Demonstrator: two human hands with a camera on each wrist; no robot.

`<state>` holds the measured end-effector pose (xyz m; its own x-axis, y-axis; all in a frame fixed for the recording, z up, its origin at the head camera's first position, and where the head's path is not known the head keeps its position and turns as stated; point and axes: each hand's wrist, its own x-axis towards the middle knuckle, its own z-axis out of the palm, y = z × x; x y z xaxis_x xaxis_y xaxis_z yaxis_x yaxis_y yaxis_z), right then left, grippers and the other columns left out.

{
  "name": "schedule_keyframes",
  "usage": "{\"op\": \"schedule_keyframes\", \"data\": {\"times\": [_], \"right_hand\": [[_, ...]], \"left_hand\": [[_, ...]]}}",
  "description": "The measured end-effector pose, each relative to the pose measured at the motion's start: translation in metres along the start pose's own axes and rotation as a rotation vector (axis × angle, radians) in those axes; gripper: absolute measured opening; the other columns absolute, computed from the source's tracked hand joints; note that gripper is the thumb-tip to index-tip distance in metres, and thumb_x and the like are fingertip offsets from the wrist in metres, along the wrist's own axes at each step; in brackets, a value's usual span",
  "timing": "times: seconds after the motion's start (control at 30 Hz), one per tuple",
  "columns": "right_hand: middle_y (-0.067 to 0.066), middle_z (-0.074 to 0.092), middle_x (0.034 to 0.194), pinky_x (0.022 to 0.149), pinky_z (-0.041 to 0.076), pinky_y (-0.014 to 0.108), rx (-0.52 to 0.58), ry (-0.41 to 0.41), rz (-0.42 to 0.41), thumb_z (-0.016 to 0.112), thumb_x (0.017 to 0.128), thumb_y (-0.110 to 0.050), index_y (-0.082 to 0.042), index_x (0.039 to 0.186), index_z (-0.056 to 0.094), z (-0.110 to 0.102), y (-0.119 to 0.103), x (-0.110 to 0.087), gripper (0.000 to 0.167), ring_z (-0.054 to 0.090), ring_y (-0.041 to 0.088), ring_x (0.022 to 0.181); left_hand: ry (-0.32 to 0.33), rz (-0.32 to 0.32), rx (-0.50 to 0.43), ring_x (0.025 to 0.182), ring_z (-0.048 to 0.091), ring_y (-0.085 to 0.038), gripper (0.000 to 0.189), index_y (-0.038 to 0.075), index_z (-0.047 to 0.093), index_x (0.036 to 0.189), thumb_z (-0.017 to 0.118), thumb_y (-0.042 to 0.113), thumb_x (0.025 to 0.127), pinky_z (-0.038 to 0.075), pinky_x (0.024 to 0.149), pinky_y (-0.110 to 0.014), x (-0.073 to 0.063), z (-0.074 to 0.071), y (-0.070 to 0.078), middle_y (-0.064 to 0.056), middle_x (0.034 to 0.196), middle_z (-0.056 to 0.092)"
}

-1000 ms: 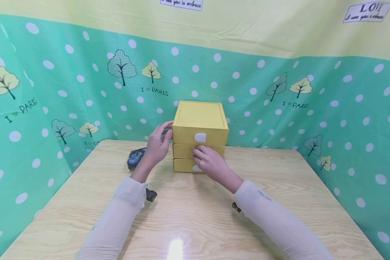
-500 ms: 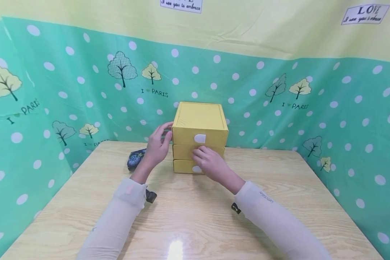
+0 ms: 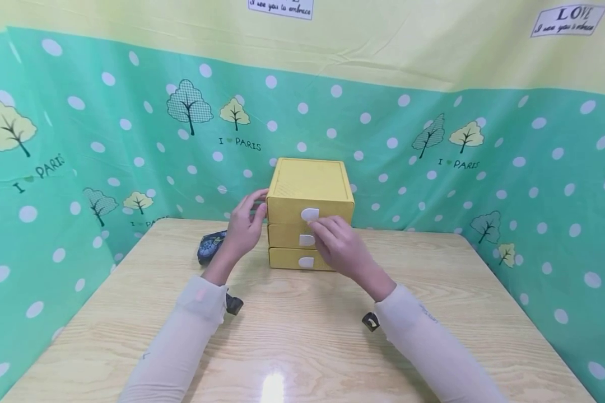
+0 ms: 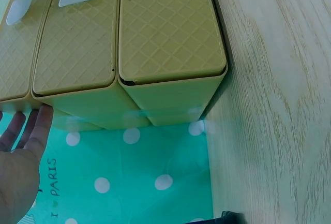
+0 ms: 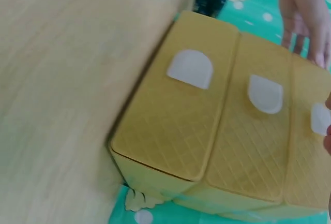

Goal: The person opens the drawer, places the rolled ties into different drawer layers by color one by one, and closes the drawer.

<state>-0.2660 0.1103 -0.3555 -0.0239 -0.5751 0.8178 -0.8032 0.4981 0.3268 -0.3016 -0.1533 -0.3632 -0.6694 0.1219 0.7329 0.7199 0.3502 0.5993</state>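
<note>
Though curled, right hand (image 3: 341, 246) at handle (image 3: 310, 214)

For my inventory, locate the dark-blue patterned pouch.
In the head view, the patterned pouch lies on the table, left of the yellow drawer unit, partly behind the left hand.

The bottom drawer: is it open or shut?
Shut: the bottom drawer fits into the yellow cabinet, front at its edge, with no inside showing.
</note>
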Motion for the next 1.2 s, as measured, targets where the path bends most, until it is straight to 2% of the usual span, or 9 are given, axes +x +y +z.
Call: {"op": "schedule_keyframes", "data": {"times": [0.13,0.37,0.47,0.67,0.77,0.87,1.03,1.2], "right_hand": [[0.016,0.07,0.101,0.075,0.06,0.037,-0.01,0.081,0.053,0.066,0.088,0.005,0.006,0.11,0.069,-0.007,0.008,0.0,0.023,0.065,0.032,0.086],[0.021,0.068,0.105,0.081,0.058,0.045,0.004,0.234,0.193,0.067,0.089,0.001,0.007,0.116,0.068,-0.016,0.026,-0.005,0.028,0.063,0.038,0.094],[0.023,0.067,0.107,0.084,0.057,0.045,0.016,0.27,0.261,0.068,0.09,-0.003,0.008,0.116,0.067,-0.018,0.034,-0.008,0.028,0.063,0.04,0.096],[0.022,0.069,0.111,0.088,0.057,0.045,0.137,0.234,0.424,0.071,0.091,-0.008,0.009,0.119,0.066,-0.021,0.049,-0.017,0.033,0.064,0.037,0.1],[0.02,0.07,0.116,0.09,0.059,0.045,0.212,0.206,0.516,0.076,0.089,-0.005,0.007,0.122,0.066,-0.02,0.054,-0.024,0.037,0.067,0.034,0.101],[0.019,0.07,0.121,0.093,0.059,0.044,0.335,0.183,0.608,0.078,0.087,0.001,0.005,0.126,0.066,-0.02,0.057,-0.029,0.041,0.068,0.034,0.105],[0.022,0.068,0.125,0.098,0.057,0.043,0.53,0.171,0.74,0.075,0.088,0.009,0.008,0.13,0.063,-0.021,0.054,-0.032,0.044,0.068,0.037,0.108],[0.025,0.067,0.126,0.1,0.056,0.04,0.583,0.158,0.8,0.073,0.089,0.01,0.012,0.13,0.062,-0.034,0.041,-0.02,0.043,0.068,0.039,0.11]], "left_hand": [[-0.004,-0.005,0.012,0.108,0.065,-0.031,0.037,0.008,0.054,0.145,0.049,0.016,0.109,0.062,0.086,-0.042,0.0,0.0,0.001,-0.016,0.127,0.062],[-0.01,-0.002,0.037,0.108,0.065,-0.028,0.037,0.007,0.053,0.145,0.049,0.015,0.109,0.062,0.086,-0.038,-0.001,-0.001,-0.001,-0.016,0.127,0.062],[-0.009,0.0,0.034,0.108,0.065,-0.028,0.037,0.007,0.053,0.145,0.049,0.015,0.109,0.062,0.086,-0.037,-0.001,-0.001,-0.001,-0.015,0.127,0.062],[-0.003,0.002,0.015,0.107,0.065,-0.029,0.037,0.008,0.054,0.145,0.05,0.015,0.109,0.062,0.086,-0.04,0.0,-0.001,-0.001,-0.015,0.126,0.062],[0.0,0.002,0.01,0.107,0.065,-0.028,0.037,0.008,0.055,0.144,0.05,0.015,0.109,0.062,0.086,-0.041,0.0,0.0,-0.001,-0.014,0.126,0.063],[0.0,0.002,0.012,0.107,0.065,-0.028,0.036,0.008,0.055,0.144,0.05,0.015,0.109,0.062,0.085,-0.042,-0.001,0.0,-0.001,-0.014,0.126,0.063],[-0.003,-0.001,0.025,0.107,0.064,-0.027,0.037,0.007,0.054,0.145,0.05,0.015,0.109,0.062,0.085,-0.041,-0.001,0.001,0.0,-0.015,0.126,0.062],[-0.005,0.0,0.036,0.109,0.064,-0.028,0.037,0.007,0.053,0.145,0.049,0.017,0.11,0.062,0.087,-0.041,-0.002,0.001,0.001,-0.015,0.127,0.062]]}}
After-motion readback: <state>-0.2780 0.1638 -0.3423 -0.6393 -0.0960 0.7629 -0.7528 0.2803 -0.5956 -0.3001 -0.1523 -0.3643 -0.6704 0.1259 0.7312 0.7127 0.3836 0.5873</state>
